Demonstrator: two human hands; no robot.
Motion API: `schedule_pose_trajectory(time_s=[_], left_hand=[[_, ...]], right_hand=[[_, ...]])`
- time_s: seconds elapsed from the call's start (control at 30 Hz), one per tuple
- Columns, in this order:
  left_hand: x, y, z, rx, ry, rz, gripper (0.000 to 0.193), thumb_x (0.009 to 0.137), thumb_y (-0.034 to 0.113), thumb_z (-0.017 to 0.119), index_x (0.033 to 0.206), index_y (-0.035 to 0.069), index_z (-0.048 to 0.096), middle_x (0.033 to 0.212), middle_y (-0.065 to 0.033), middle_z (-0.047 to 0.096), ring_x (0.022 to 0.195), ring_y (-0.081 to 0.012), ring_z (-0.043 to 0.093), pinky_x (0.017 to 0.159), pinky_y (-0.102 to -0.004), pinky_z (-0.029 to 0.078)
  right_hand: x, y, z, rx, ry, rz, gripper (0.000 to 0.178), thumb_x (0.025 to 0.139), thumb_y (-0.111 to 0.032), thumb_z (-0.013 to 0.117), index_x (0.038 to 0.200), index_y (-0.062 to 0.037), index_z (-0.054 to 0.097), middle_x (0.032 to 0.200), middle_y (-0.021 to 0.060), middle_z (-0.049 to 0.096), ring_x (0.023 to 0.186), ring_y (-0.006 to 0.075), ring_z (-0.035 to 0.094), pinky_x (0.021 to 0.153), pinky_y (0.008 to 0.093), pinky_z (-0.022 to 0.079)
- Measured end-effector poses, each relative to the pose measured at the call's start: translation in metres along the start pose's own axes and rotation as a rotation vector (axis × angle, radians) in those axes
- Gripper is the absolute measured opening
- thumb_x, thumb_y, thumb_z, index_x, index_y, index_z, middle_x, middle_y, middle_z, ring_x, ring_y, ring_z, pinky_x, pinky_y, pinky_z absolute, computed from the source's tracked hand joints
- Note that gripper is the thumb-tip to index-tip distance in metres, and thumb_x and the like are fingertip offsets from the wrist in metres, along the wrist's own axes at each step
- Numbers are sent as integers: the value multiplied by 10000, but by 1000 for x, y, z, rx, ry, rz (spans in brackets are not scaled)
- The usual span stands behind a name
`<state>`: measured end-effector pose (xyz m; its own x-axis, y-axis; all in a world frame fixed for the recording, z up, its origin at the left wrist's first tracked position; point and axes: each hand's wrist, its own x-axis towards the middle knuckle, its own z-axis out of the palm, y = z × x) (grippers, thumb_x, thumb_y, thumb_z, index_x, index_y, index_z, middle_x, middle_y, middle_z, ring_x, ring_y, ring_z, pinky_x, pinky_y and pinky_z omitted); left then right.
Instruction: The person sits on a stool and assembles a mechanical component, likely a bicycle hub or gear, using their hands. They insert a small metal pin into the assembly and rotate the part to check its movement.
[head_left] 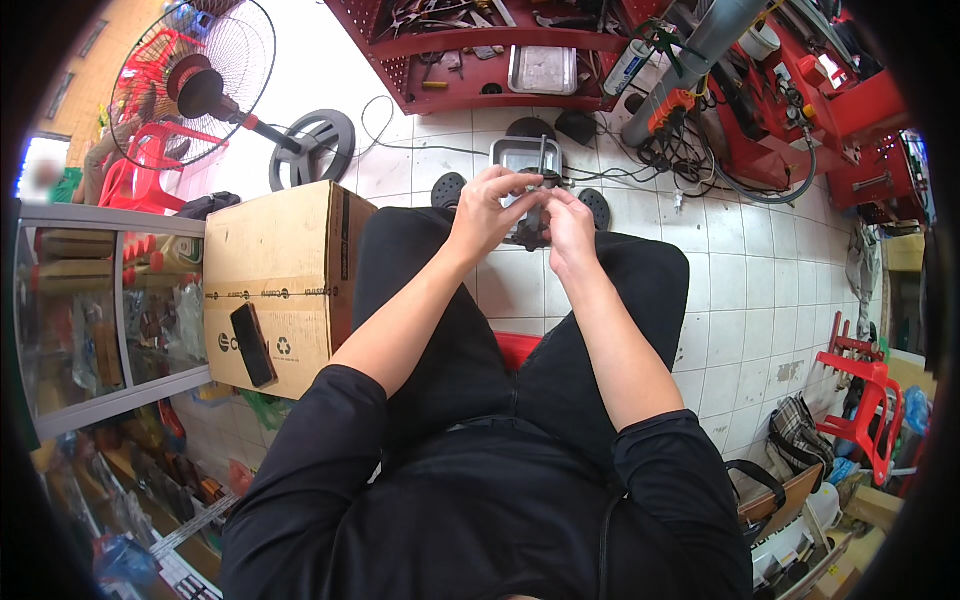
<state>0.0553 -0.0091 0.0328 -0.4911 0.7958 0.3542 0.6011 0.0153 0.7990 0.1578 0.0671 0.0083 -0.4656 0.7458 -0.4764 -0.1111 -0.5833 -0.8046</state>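
Between my knees is a dark metal part (530,236), mostly hidden behind my fingers, with a thin upright rod (543,152) above it. My left hand (490,208) is closed in a pinch at the top of the part; what lies between its fingertips is too small to make out. Beside it, my right hand (570,228) has its fingers bent and closed against the part, with its fingertips nearly meeting those of the left. Just beyond the hands, a silver metal tray (507,150) lies on the tiled floor.
A cardboard box (265,240) with a phone (254,345) on it stands left, beside a glass cabinet (75,310). Behind it is a standing fan (200,92). A red tool cart (480,45) stands ahead; cables (665,150) trail right. A red plastic stool (865,400) is far right.
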Motion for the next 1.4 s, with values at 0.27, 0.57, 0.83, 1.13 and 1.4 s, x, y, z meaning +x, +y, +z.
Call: schedule_pose_trajectory(time_s=[0.27, 0.57, 0.83, 1.13, 1.4], left_hand=[[1, -2, 5, 8, 79, 124, 270, 722, 96, 738, 990, 103, 703, 862, -87, 654, 780, -223, 624, 677, -313, 490], [3, -4, 2, 42, 69, 207, 250, 697, 50, 724, 943, 83, 697, 872, -91, 659, 829, -244, 626, 726, -328, 496], [1, -7, 1, 72, 46, 115, 213, 683, 111, 771, 863, 41, 683, 779, -82, 650, 741, -240, 602, 664, -334, 462], [3, -1, 1, 62, 54, 193, 203, 701, 83, 737, 901, 83, 704, 841, -85, 650, 775, -249, 609, 725, -340, 480], [8, -3, -2, 72, 14, 303, 242, 699, 11, 680, 924, 94, 707, 888, -78, 654, 826, -251, 612, 735, -338, 494]], right_hand=[[1, 0, -2, 15, -25, -12, 138, 874, -89, 589, 969, 10, 597, 777, 23, 606, 661, 64, 546, 543, 196, 402], [-7, -9, 2, 31, -39, -13, 87, 868, -80, 596, 900, -3, 619, 767, 18, 603, 643, 58, 530, 546, 198, 396], [-6, -4, 4, 18, -3, -37, 80, 876, -80, 588, 837, -20, 625, 697, -23, 561, 567, 24, 429, 487, 192, 314], [-10, -7, 3, 6, -23, -22, 85, 865, -68, 587, 907, -2, 621, 791, 22, 607, 660, 67, 536, 578, 194, 411], [-3, -3, -1, 37, -46, -18, 89, 861, -75, 598, 908, 0, 611, 782, 18, 604, 670, 60, 535, 586, 196, 410]])
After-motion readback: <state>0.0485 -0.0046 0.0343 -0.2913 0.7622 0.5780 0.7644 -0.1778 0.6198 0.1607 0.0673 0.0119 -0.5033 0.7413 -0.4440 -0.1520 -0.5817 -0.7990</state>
